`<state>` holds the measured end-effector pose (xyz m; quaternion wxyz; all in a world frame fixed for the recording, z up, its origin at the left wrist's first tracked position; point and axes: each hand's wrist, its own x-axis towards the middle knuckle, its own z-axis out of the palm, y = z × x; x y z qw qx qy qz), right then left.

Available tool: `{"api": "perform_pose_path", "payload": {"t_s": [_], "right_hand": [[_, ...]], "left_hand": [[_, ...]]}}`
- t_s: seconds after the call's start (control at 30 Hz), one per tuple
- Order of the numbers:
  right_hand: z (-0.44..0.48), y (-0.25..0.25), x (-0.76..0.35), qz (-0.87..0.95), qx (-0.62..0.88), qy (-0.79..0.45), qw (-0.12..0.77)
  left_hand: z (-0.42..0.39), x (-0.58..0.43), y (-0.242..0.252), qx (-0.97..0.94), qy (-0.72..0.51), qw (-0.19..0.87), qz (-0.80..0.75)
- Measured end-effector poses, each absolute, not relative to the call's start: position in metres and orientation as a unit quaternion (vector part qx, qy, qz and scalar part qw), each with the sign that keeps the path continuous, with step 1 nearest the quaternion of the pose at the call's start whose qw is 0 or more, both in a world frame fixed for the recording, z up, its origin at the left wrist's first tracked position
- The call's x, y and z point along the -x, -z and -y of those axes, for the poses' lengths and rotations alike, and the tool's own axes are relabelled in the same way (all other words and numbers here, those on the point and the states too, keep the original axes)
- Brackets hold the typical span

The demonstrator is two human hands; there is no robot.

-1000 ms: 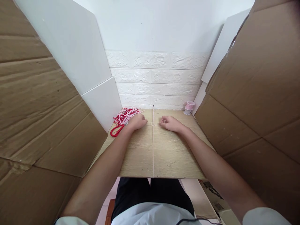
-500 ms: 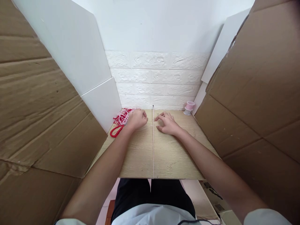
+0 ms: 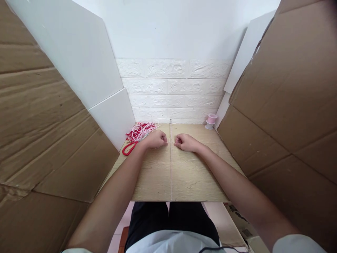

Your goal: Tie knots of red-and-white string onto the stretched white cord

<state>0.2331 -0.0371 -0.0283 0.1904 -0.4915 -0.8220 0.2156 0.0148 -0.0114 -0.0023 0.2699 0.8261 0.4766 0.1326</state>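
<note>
A pale cord [image 3: 171, 172] runs straight down the middle of the wooden table, from a small pin at the back to the front edge. Just left of it, my left hand [image 3: 157, 139] is closed in a pinch on a thin pale thread. On the right side my right hand [image 3: 185, 142] also pinches the thread, which crosses the cord between my fingertips. Beside my left wrist lie red-handled scissors [image 3: 130, 148], their blades partly hidden, and a heap of red and white cords [image 3: 139, 131].
Two stacked spools, pink [image 3: 212, 118] over white, stand at the table's back right corner. Tall cardboard panels [image 3: 276, 123] flank both sides. A white brick-patterned wall [image 3: 176, 86] rises behind the wooden table [image 3: 152, 182].
My right hand has closed its fingers on the thread. Both hands have come slightly nearer to me, and the thread is now drawn across the cord.
</note>
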Motion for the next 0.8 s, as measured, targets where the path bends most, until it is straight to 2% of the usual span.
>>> {"api": "perform_pose_path", "payload": {"t_s": [0.2,0.33,0.5,0.8], "right_hand": [[0.035,0.023,-0.245,0.826,0.491,-0.205,0.185],[0.037,0.027,-0.238,0.832,0.484,-0.118,0.245],[0.035,0.042,-0.225,0.838,0.452,-0.110,0.283],[0.037,0.037,-0.225,0.833,0.475,-0.152,0.241]], "left_hand": [[0.009,-0.013,0.002,-0.828,-0.133,0.256,-0.480],[0.011,-0.016,0.003,-0.832,-0.165,0.249,-0.467],[0.013,-0.021,0.004,-0.845,-0.174,0.242,-0.445],[0.015,-0.024,0.005,-0.845,-0.184,0.220,-0.452]]}}
